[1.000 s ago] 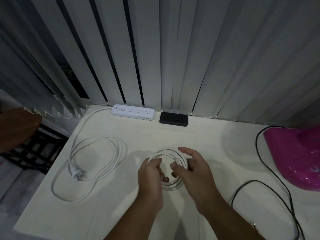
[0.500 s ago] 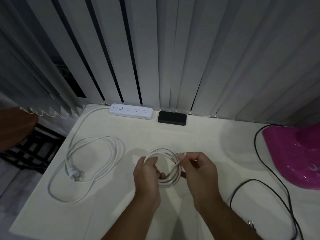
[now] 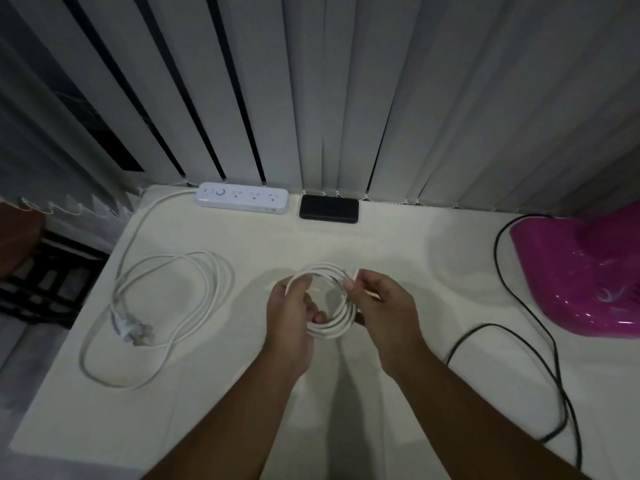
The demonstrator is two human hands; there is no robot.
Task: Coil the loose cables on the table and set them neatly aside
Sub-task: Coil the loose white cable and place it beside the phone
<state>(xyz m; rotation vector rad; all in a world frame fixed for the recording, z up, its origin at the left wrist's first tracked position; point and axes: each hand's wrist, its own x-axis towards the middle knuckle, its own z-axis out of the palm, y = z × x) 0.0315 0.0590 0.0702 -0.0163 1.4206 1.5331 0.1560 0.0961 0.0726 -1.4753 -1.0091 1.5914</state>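
A small white cable coil [image 3: 332, 329] hangs just above the middle of the cream table [image 3: 398, 244]. My left hand [image 3: 290, 317] grips the coil's left side with fingers through the ring. My right hand [image 3: 379, 306] pinches the cable's white end at the coil's upper right. To the left lies a thicker white power cord [image 3: 180, 306] in loose loops, its plug [image 3: 133, 332] on the table. A black cable [image 3: 519, 341] trails loose across the right side.
A white power strip [image 3: 242, 197] and a black flat device [image 3: 329, 209] sit at the back edge under vertical blinds. A pink plastic object [image 3: 581, 271] stands at the right. The table's left edge drops off to a dark chair and floor.
My right hand has taken the cable's free end between its fingertips and brought it to the coil's upper right. The coil has tightened into a rounder ring between both hands.
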